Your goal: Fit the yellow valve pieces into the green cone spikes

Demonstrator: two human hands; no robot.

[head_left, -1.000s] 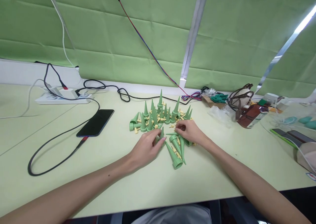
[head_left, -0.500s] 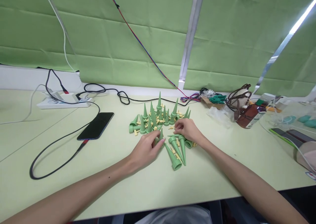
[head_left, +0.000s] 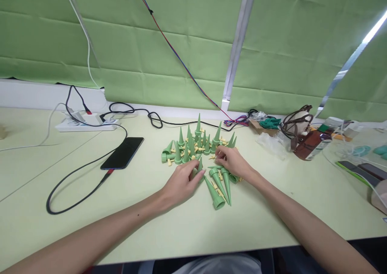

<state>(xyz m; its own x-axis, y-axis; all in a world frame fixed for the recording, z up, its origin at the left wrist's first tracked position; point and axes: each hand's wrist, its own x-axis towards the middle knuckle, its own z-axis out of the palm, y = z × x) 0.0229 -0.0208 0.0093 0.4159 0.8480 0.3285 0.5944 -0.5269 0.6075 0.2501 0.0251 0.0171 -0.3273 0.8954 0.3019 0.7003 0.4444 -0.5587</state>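
Note:
My left hand (head_left: 181,184) is closed around a green plastic cone spike (head_left: 200,164), its tip pointing up between fingers and thumb. Across from it, my right hand (head_left: 232,161) has its fingers pinched together low over the table; whatever they hold is hidden. A small yellow valve piece (head_left: 212,157) is just left of those fingertips. Behind both hands stands a cluster of upright green cones (head_left: 198,131) with yellow pieces scattered among them. Nearer to me, several green cones (head_left: 218,201) lie on their sides beside more yellow pieces.
On the left lie a black phone (head_left: 123,153) on its charging cable and a white power strip (head_left: 87,125). To the right are a clear plastic bag (head_left: 272,145), a brown bottle (head_left: 313,144), eyeglasses or straps in brown, and another phone (head_left: 356,172). A green curtain hangs behind the table.
The whole view has shifted slightly, so things appear a little further right. Both hands keep nearly the same poses and places among the cones.

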